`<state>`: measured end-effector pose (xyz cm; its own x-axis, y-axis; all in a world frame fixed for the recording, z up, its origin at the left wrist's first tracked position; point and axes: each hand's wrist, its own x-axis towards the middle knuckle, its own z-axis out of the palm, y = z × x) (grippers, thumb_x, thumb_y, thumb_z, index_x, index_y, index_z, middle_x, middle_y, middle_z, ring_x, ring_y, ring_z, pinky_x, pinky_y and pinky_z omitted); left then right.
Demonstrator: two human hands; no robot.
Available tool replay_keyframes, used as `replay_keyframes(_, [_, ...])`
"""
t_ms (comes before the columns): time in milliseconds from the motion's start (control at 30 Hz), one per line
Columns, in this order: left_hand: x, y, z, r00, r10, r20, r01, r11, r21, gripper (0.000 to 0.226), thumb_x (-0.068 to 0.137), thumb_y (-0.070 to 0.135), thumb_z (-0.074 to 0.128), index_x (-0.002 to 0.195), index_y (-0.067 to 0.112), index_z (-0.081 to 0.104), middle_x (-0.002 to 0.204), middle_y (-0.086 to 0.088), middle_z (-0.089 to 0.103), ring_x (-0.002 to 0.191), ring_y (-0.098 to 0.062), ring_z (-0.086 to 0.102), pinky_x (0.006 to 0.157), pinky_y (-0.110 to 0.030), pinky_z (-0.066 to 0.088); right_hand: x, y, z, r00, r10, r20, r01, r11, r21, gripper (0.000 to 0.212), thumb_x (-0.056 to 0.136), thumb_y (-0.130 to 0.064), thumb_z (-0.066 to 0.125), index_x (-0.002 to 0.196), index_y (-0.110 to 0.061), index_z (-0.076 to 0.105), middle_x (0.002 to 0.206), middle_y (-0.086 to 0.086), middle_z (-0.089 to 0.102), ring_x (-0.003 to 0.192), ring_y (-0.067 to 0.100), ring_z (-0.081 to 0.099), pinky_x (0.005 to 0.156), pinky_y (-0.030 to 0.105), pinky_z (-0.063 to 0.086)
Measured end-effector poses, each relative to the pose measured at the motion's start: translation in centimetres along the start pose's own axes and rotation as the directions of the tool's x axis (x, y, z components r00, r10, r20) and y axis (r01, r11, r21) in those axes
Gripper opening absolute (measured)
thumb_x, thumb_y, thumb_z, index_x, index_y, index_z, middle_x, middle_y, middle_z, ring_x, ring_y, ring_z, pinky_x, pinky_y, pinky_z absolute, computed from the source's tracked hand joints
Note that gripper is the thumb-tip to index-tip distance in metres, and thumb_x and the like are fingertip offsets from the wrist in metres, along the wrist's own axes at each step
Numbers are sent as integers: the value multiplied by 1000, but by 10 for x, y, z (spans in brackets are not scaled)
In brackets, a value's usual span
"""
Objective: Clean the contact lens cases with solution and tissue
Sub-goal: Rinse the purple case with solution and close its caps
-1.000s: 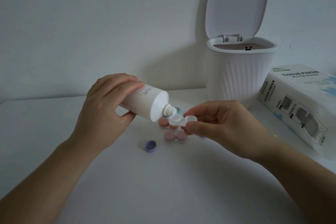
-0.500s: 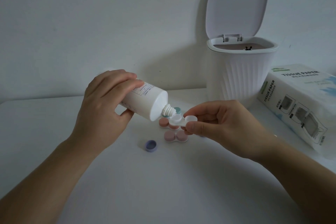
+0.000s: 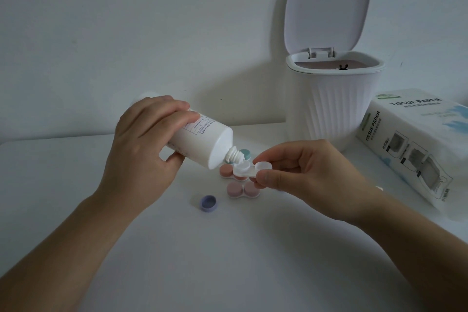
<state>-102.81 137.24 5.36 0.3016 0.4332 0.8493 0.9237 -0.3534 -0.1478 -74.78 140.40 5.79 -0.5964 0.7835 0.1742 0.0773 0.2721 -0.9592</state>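
My left hand [image 3: 141,149] grips a white solution bottle [image 3: 202,139], tilted with its nozzle down over the left well of an uncapped white lens case [image 3: 249,169]. My right hand [image 3: 304,167] pinches that case by its right end, above the table. Under it on the table lie two pink-capped lens cases, one [image 3: 242,190] in full view and the other [image 3: 226,170] partly hidden. A teal cap [image 3: 245,153] shows just behind the nozzle. The bottle's purple cap [image 3: 208,202] lies open side up in front of my left hand.
A white ribbed bin [image 3: 331,106] with its lid raised stands at the back right. A tissue paper pack [image 3: 415,144] lies to the right of it. The white table [image 3: 228,248] meets a plain wall behind.
None of note: the bottle stays tipped over the case's left well and both hands hold nearly still.
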Motion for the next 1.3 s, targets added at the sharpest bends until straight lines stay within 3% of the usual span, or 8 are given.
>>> replay_keyframes(300, [1,1,0,999,25,-22,-24,1000,14,46,74,-10,74,117,6,68,124,-12,66,121,-35,58,109,-40,39,0,0,0,1000,-13,2,13,1000,20,14,86,-10,76,99,-11,76,85,1,80,81,9,77,67,8,51])
replay_keyframes(1300, [2,3,-1,999,12,-31,-12,1000,13,48,72,-12,74,116,6,68,124,-10,66,122,-33,57,110,-38,38,1,2,0,1000,-29,1,29,1000,5,13,85,-13,76,98,-18,77,85,-1,80,81,7,76,66,8,51])
